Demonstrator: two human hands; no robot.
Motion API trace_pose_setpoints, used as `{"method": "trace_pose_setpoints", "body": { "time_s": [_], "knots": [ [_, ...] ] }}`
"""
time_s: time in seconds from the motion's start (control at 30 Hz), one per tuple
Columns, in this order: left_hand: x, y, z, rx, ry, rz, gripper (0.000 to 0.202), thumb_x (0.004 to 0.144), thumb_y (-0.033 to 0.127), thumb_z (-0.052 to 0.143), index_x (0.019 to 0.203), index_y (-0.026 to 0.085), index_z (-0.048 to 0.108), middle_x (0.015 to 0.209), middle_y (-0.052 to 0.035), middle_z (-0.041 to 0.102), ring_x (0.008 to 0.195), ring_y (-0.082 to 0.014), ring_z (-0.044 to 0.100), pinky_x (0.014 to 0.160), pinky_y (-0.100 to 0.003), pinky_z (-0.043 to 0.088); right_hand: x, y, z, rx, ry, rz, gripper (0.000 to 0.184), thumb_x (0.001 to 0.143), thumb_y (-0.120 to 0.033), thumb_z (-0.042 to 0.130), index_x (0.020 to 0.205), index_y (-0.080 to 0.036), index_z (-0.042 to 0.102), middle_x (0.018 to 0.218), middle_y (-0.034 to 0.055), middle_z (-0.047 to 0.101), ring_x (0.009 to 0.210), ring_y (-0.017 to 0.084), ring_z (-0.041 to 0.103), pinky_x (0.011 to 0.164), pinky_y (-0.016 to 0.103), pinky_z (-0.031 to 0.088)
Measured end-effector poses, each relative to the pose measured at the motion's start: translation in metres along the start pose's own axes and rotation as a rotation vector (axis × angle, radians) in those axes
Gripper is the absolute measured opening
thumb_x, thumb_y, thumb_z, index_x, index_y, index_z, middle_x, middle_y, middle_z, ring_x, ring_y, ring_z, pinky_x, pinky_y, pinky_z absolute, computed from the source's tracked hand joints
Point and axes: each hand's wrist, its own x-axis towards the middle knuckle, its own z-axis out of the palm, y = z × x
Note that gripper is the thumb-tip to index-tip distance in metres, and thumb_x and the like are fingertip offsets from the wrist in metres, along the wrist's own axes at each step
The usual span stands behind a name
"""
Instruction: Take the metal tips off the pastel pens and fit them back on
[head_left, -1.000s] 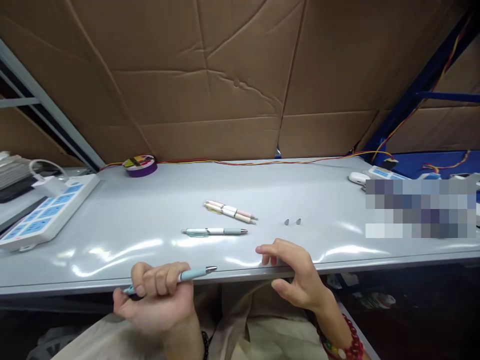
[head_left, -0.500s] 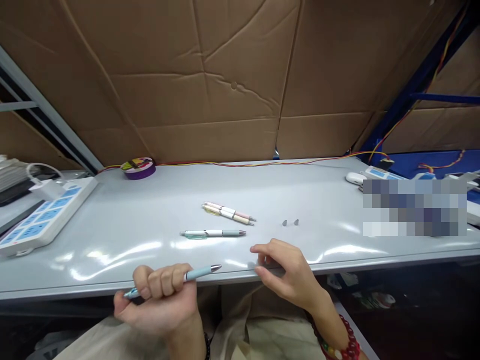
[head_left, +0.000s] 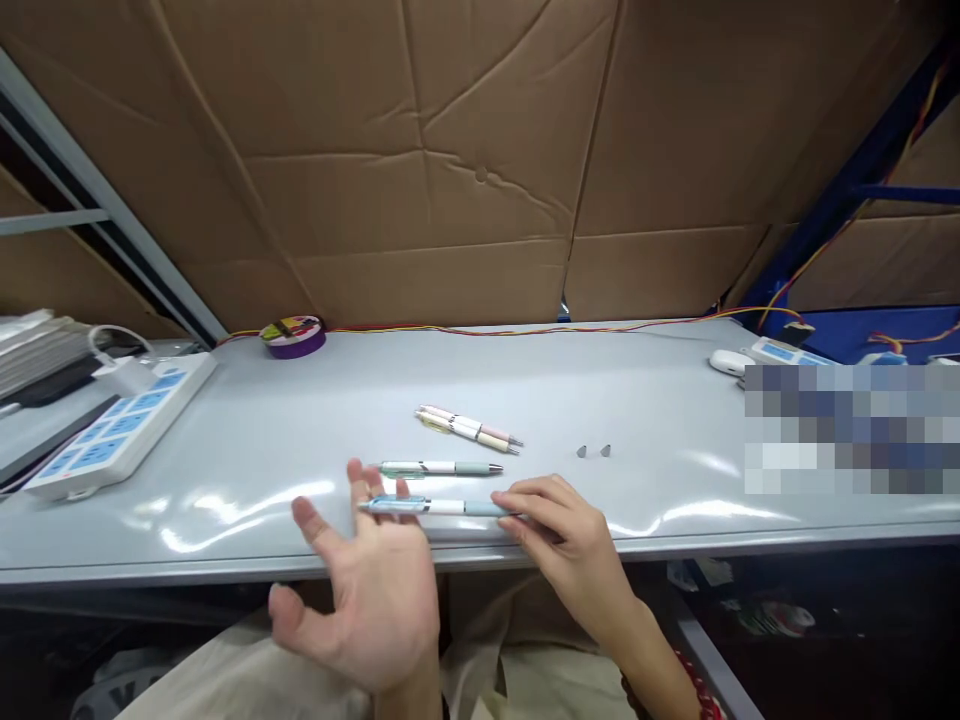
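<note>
- Nearer the person than the green pen (head_left: 442,468), in the head view, the blue pen (head_left: 446,507) is held roughly parallel to it, clip end to the left.
- On the near right of the green pen, the right hand (head_left: 566,540) pinches the blue pen's grip end between thumb and fingers — a narrow hold that hides the writing tip.
- On the near left of the green pen, the left hand (head_left: 386,595) is spread wide, palm up; the blue pen crosses in front of its fingers — whether they touch it, I cannot tell.
- Those fingers reach the green pen's clip end and seem to cover a little of it.
- Just beyond the green pen, the pink pen (head_left: 499,433) and the yellow pen (head_left: 493,442) lie slantwise, side by side.
- Right of the green pen sit two small grey pieces (head_left: 581,452), apart from each other.
- Far left of the green pen is a power strip (head_left: 124,432) with a plugged-in white charger (head_left: 126,376).
- Well beyond the green pen are a purple tape roll (head_left: 294,346), thin wires (head_left: 480,330) and a cardboard wall (head_left: 495,110).
</note>
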Motion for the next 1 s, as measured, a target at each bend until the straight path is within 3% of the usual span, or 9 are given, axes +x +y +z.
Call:
{"method": "trace_pose_setpoints", "body": {
  "time_s": [0.07, 0.13, 0.27, 0.37, 0.47, 0.63, 0.73, 0.87, 1.0],
  "knots": [
    [0.002, 0.002, -0.004, 0.17, 0.1, 0.234, 0.039, 0.086, 0.047, 0.023, 0.119, 0.045, 0.042, 0.13, 0.0095, 0.05, 0.134, -0.017, 0.028, 0.103, -0.046, 0.03, 0.005, 0.0, -0.002, -0.12, -0.053, 0.08, 0.019, 0.086, -0.015, 0.054, 0.099, -0.022, 0.067, 0.087, 0.0054, 0.061, 0.08, 0.018, 0.058, 0.065, 0.03, 0.05],
    [0.005, 0.003, -0.009, 0.278, 0.184, 0.449, 0.035, 0.086, 0.032, 0.028, 0.113, 0.042, 0.048, 0.129, 0.0113, 0.05, 0.133, -0.015, 0.029, 0.105, -0.045, 0.027, 0.01, -0.001, -0.001, -0.228, -0.126, 0.138, 0.019, 0.086, -0.016, 0.053, 0.098, -0.022, 0.067, 0.087, 0.0052, 0.058, 0.077, 0.018, 0.057, 0.061, 0.029, 0.048],
    [0.012, -0.001, -0.015, 0.332, 0.088, 0.642, 0.022, 0.078, 0.019, 0.04, 0.084, 0.026, 0.06, 0.089, 0.0023, 0.064, 0.093, -0.0178, 0.057, 0.084, -0.038, 0.043, 0.023, -0.006, -0.001, -0.332, -0.214, 0.214, 0.021, 0.086, -0.022, 0.055, 0.105, -0.022, 0.063, 0.093, 0.0037, 0.058, 0.074, 0.016, 0.058, 0.06, 0.028, 0.047],
    [0.014, -0.005, -0.016, 0.376, -0.063, 0.663, 0.017, 0.075, 0.016, 0.042, 0.072, 0.019, 0.058, 0.061, 0.0021, 0.057, 0.058, -0.0143, 0.052, 0.062, -0.031, 0.044, 0.037, -0.004, -0.008, -0.421, -0.189, 0.274, 0.024, 0.089, -0.027, 0.05, 0.111, -0.025, 0.061, 0.094, 0.0028, 0.06, 0.078, 0.017, 0.059, 0.062, 0.028, 0.045],
    [0.013, -0.007, -0.015, 0.408, -0.15, 0.681, 0.015, 0.075, 0.013, 0.043, 0.072, 0.017, 0.057, 0.054, 0.003, 0.054, 0.049, -0.0125, 0.047, 0.052, -0.028, 0.039, 0.05, 0.001, -0.014, -0.563, -0.188, 0.348, 0.023, 0.091, -0.026, 0.045, 0.1, -0.026, 0.066, 0.088, 0.0022, 0.061, 0.081, 0.018, 0.058, 0.057, 0.026, 0.039],
    [0.01, -0.003, -0.015, 0.414, -0.185, 0.624, 0.015, 0.079, 0.014, 0.043, 0.073, 0.017, 0.057, 0.054, 0.0032, 0.053, 0.049, -0.0124, 0.047, 0.051, -0.028, 0.038, 0.06, 0.008, -0.011, -0.642, -0.21, 0.371, 0.016, 0.087, -0.027, 0.049, 0.091, -0.024, 0.065, 0.085, 0.0009, 0.064, 0.084, 0.018, 0.056, 0.056, 0.026, 0.034],
    [0.007, 0.0, -0.015, 0.517, -0.287, 0.562, 0.017, 0.083, 0.014, 0.042, 0.077, 0.018, 0.058, 0.055, 0.0039, 0.051, 0.049, -0.0115, 0.046, 0.051, -0.027, 0.037, 0.06, 0.008, -0.008, -0.641, -0.21, 0.358, 0.014, 0.086, -0.026, 0.049, 0.089, -0.024, 0.063, 0.085, 0.0, 0.064, 0.081, 0.017, 0.056, 0.057, 0.026, 0.033],
    [-0.001, 0.006, -0.012, 0.919, -0.53, 0.431, 0.019, 0.089, 0.017, 0.039, 0.088, 0.021, 0.058, 0.061, 0.003, 0.054, 0.055, -0.0127, 0.052, 0.054, -0.026, 0.041, 0.059, 0.007, -0.006, -0.649, -0.205, 0.341, 0.013, 0.085, -0.024, 0.051, 0.09, -0.025, 0.063, 0.083, -0.0013, 0.064, 0.08, 0.016, 0.056, 0.057, 0.026, 0.032],
    [-0.008, 0.009, -0.003, 1.345, -0.735, 0.238, 0.016, 0.09, 0.021, 0.042, 0.095, 0.023, 0.057, 0.081, -0.0015, 0.062, 0.077, -0.0187, 0.058, 0.069, -0.032, 0.045, 0.057, 0.009, -0.003, -0.668, -0.206, 0.304, 0.013, 0.087, -0.023, 0.05, 0.087, -0.024, 0.063, 0.083, -0.0008, 0.063, 0.081, 0.016, 0.056, 0.055, 0.025, 0.031]
  ]
}}
